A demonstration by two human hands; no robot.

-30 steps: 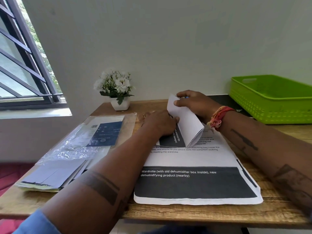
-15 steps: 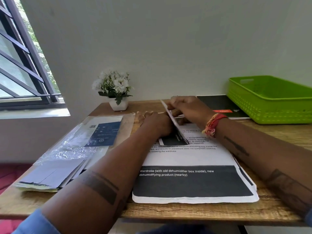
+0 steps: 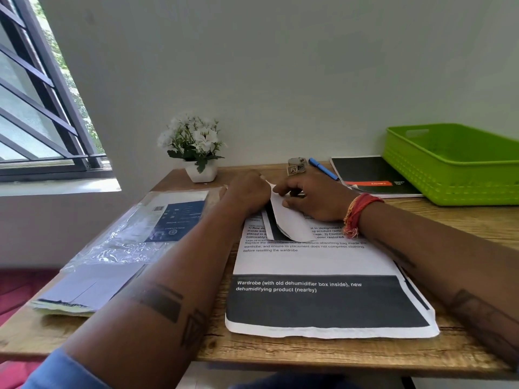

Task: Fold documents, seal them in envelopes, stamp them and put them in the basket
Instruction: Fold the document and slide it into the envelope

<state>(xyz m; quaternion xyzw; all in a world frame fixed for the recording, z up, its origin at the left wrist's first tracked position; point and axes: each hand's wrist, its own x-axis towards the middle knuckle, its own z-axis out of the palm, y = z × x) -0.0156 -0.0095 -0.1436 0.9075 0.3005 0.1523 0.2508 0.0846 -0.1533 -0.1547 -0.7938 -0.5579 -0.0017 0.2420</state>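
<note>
Folded sheet (image 3: 289, 220) lies flat on the stack (image 3: 323, 265), between both hands: left hand (image 3: 247, 192) curled on its left edge, right hand (image 3: 311, 197) fingers pressing its top

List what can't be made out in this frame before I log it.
- Folded document, head view: its far end and creases are covered by the left hand and right hand.
- Green basket: right side cut off by the frame edge; most of its floor hidden by the near wall.
- Small item beside the blue pen: too small to identify.
- Envelope pack: print blurred by plastic glare.
</note>
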